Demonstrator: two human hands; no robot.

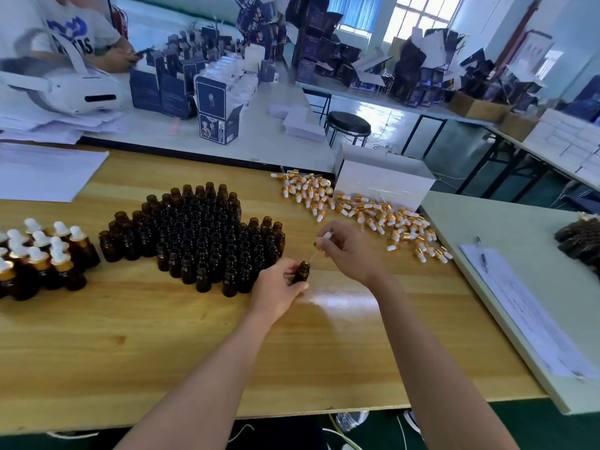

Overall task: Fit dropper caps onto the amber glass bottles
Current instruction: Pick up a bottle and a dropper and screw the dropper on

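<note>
Two hands, left (279,289) gripping bottle (301,272), right (349,251) pinching dropper cap (325,237)

Bare, slender forearms (207,378) lead to left hand (278,292) and right hand (349,251).

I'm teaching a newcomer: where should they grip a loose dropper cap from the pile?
Best by the white bulb and gold collar, from above, at the near edge of the pile: caps lie on their sides, tubes thin. The right hand holds its cap by that end.
</note>
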